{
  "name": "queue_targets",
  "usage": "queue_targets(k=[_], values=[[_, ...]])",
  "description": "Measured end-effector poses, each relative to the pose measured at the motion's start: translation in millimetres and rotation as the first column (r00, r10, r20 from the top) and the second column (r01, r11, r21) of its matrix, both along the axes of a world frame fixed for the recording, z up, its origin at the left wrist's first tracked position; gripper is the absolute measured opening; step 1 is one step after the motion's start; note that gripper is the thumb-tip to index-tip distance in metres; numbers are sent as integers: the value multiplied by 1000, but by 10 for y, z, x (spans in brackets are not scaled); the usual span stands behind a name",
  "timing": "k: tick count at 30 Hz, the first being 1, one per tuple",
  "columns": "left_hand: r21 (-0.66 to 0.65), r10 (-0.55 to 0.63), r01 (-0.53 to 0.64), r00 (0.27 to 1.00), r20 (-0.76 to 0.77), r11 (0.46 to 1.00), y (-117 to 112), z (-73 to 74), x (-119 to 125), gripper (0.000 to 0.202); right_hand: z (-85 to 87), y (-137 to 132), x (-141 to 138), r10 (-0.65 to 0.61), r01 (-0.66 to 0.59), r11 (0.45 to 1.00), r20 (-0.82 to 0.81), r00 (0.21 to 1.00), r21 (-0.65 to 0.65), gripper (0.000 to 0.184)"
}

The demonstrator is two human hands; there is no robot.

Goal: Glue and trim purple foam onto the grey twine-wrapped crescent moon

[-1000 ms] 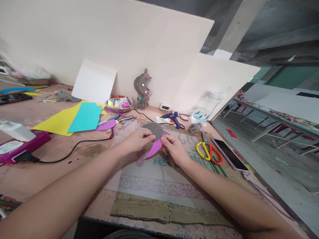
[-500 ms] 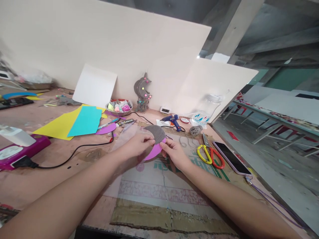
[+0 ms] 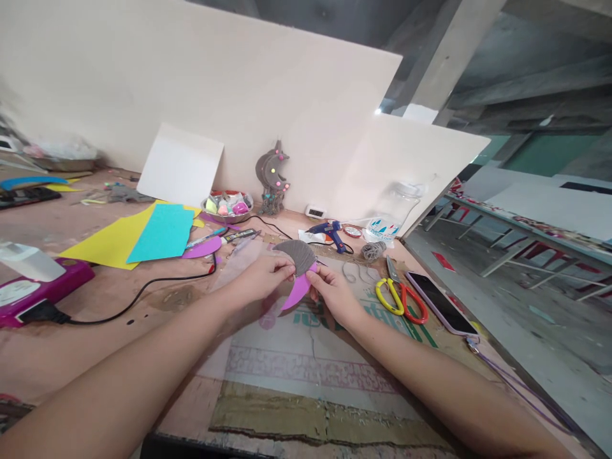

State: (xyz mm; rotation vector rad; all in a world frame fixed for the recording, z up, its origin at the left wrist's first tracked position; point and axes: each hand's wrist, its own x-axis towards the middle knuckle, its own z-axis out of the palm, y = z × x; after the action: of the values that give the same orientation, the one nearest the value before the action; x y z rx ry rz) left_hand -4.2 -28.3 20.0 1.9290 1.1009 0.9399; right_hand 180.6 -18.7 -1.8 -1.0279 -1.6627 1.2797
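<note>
A purple crescent cutout (image 3: pixel 297 293), its upper part wrapped in grey yarn (image 3: pixel 300 254), is held between my two hands above the work surface. My left hand (image 3: pixel 268 275) is closed in a pinch at the inner edge of the wrapped part. On the other side, my right hand (image 3: pixel 335 290) grips the crescent where the grey wrapping meets bare purple, thumb on top. A thin grey strand (image 3: pixel 313 341) shows below the hands. Behind them lie a blue glue gun (image 3: pixel 333 233) and a ball of grey yarn (image 3: pixel 373 250).
Scissors (image 3: pixel 400 299) and a phone (image 3: pixel 442 303) lie to the right. Yellow (image 3: pixel 102 239) and turquoise sheets (image 3: pixel 160 234), a bowl of colourful pieces (image 3: pixel 228 207) and a power strip (image 3: pixel 57 287) are on the left. A decorated grey moon (image 3: pixel 272 172) leans against the white board (image 3: pixel 306 102).
The crescent has turned slightly in my hands, so its bare purple tip points more steeply downward. Both hands keep their grip in nearly the same place.
</note>
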Motion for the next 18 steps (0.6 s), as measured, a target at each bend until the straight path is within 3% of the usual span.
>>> queue_targets(k=[5, 11, 16, 18], values=[[0, 0, 0, 998, 61, 1000, 28, -16, -20, 34, -5, 6, 7, 7, -7, 1000, -26, 1000, -2, 26], [-126, 21, -12, 997, 71, 992, -31, 21, -18, 28, -1, -1, -1, 14, -14, 1000, -22, 1000, 0, 27], [-81, 13, -12, 1000, 16, 997, -59, 44, 9, 24, -25, 16, -1, 12, -12, 1000, -20, 1000, -11, 27], [-77, 84, -82, 996, 16, 994, -53, 36, 19, 21, -29, 16, -2, 13, -13, 1000, -24, 1000, -5, 26]])
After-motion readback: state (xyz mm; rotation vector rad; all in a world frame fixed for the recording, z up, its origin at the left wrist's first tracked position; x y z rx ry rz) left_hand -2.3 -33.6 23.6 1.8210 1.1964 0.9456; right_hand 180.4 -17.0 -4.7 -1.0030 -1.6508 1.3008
